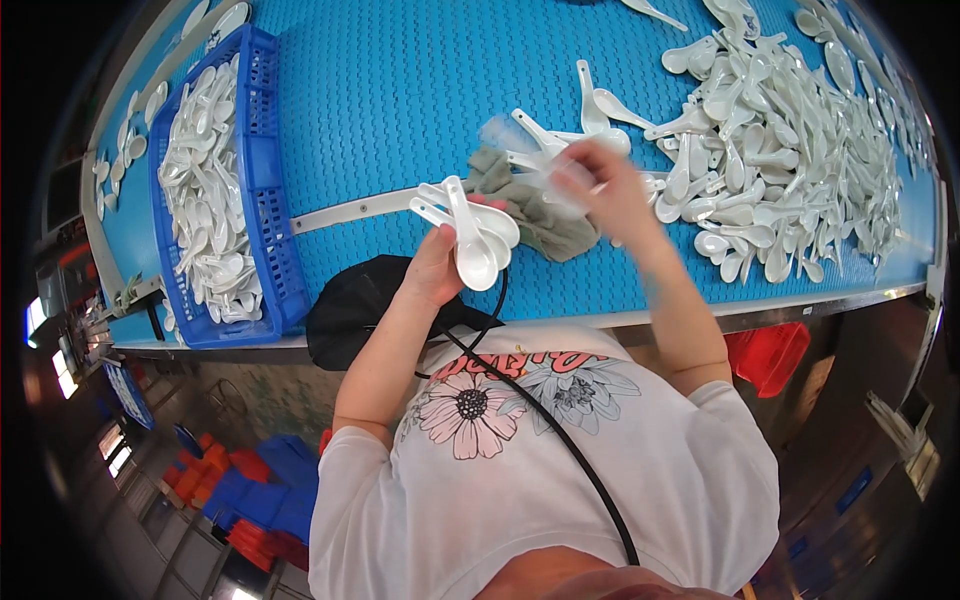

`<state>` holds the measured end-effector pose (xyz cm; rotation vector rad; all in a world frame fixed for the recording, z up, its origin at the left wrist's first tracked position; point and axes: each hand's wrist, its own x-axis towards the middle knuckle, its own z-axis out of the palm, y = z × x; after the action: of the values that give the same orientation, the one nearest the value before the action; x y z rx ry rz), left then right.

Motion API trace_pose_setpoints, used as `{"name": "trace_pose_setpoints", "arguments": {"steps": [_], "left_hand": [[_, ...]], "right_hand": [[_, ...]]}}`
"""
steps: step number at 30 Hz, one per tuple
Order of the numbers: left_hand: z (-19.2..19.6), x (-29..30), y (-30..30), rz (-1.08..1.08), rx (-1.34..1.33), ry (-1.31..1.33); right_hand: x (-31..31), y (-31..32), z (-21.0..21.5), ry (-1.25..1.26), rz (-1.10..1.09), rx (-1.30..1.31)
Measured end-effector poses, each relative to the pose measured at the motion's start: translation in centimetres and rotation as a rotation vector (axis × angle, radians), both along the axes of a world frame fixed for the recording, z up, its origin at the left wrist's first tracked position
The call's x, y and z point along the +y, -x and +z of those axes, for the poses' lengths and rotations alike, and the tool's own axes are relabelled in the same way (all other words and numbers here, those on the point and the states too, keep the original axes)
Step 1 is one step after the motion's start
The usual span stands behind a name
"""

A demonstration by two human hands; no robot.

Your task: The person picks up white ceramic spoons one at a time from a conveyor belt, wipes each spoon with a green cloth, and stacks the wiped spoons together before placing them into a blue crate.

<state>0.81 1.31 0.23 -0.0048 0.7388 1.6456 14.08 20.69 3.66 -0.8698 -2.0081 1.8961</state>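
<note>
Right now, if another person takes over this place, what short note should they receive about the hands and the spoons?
Left hand: holds a stack of white spoons.
Right hand: blurred in motion beside a grey-green cloth; it seems to hold one spoon.
Done: the blue crate on the left already holds many spoons.
Left: a large loose pile of spoons lies on the blue belt at the right.
</note>
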Motion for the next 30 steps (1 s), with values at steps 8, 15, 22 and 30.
{"name": "trace_pose_setpoints", "arguments": {"steps": [8,15,22,30], "left_hand": [[1.0,0.1,-0.6,-0.045,-0.104,0.13],[0.8,-0.1,-0.4,-0.02,-0.115,0.152],[0.3,-0.1,-0.2,-0.015,-0.105,0.12],[0.0,0.1,-0.3,-0.029,-0.066,0.144]], "right_hand": [[4.9,-1.3,-5.1,-1.118,0.008,-0.337],[5.7,-3.9,-6.9,-0.827,-0.047,-0.342],[5.2,-4.6,-4.8,0.371,-0.362,-0.188],[1.1,-3.8,-2.6,0.903,-0.191,0.11]]}}
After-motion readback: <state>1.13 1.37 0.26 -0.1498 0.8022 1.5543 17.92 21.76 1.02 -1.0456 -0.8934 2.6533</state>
